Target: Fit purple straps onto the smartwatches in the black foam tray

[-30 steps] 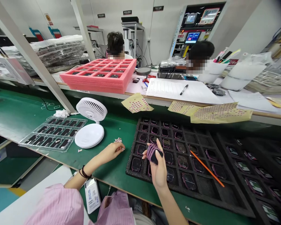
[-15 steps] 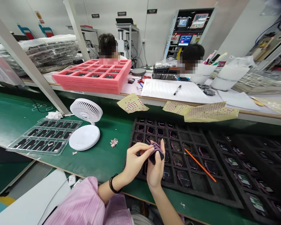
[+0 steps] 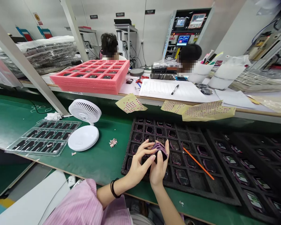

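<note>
A pale wall (image 3: 131, 7) closes the room, with a tall cabinet (image 3: 189, 29) of lit screens before it and two people (image 3: 109, 43) seated behind a raised shelf (image 3: 152, 96). The shelf runs along the back edge of the green worktop (image 3: 97, 164) and carries, among other things, a pink foam tray (image 3: 86, 85) and a printed sheet (image 3: 162, 89). Across the worktop's right half, close to its front edge, lies a black foam tray (image 3: 183, 135) whose cells mostly hold purple-rimmed pieces; another black tray (image 3: 244, 204) stands to its right. A clear tray (image 3: 35, 153) of dark parts sits near the worktop's front edge on the left, with a white fan (image 3: 85, 111) just beside it. Both hands meet over the black foam tray's front left part. The right hand (image 3: 157, 170) is curled around a small stack of purple-rimmed pieces (image 3: 161, 147), thumb on its dark face; the left hand (image 3: 140, 161), banded at the wrist, has fingers and thumb closed on the stack's left side. An orange stick (image 3: 198, 163) slants across the tray cells; small scraps (image 3: 113, 142) lie between fan and tray. The dark signs (image 3: 150, 12) on the wall bear writing too small to read.
</note>
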Motion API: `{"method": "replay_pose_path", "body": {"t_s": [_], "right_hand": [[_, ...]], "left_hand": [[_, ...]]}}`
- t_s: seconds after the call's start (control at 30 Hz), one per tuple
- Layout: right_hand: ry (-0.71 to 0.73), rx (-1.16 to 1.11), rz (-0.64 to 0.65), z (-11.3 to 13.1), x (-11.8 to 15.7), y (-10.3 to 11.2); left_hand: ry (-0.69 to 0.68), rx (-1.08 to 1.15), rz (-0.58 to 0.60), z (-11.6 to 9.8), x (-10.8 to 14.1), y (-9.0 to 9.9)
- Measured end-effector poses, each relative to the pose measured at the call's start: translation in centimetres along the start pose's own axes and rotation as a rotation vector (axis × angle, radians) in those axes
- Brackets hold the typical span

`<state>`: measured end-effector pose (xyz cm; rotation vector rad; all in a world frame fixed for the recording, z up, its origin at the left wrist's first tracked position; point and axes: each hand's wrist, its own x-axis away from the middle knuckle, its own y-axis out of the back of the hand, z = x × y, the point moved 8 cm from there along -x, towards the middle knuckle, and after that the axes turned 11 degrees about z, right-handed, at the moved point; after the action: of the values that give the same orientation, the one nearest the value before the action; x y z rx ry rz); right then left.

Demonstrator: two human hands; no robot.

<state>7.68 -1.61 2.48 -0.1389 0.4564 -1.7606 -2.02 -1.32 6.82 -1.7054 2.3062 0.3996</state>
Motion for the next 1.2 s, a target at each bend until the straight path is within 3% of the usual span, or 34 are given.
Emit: {"method": "replay_pose_path", "body": {"t_s": [0.13, 0.23, 0.37, 0.47, 0.67, 0.87, 1.03, 1.2], "right_hand": [[0.017, 0.112, 0.034, -0.4, -0.4, 0.9], [0.004, 0.178, 0.055, 0.1, -1.6, 2.2], [-0.013, 0.340, 0.160, 0.9, -3.2, 3.1], [0.003, 0.427, 0.258, 0.5, -3.5, 3.0], [-0.012, 0.465, 0.329, 0.6, -6.5, 3.7], [-0.362, 0.137, 0.557, 1.1, -12.3, 5.0], [-0.516, 0.004, 0.728, 0.0, -13.8, 4.2], [-0.558, -0.035, 0.696, -1.6, -13.2, 4.0]], "left_hand": [[0.036, 0.006, 0.005, 0.8, -0.3, -0.1], [0.028, -0.115, 0.168, 0.4, -1.3, -0.5], [-0.107, -0.437, 0.447, -0.7, -2.8, -2.0], [-0.172, -0.613, 0.549, -0.1, -3.8, -3.5], [-0.167, -0.730, 0.506, 2.5, -7.5, -4.4], [-0.168, -0.477, 0.398, 3.8, -11.5, -3.2], [-0.211, -0.407, 0.400, 4.8, -11.7, -3.3], [-0.190, -0.400, 0.437, 5.7, -11.3, -3.2]]}}
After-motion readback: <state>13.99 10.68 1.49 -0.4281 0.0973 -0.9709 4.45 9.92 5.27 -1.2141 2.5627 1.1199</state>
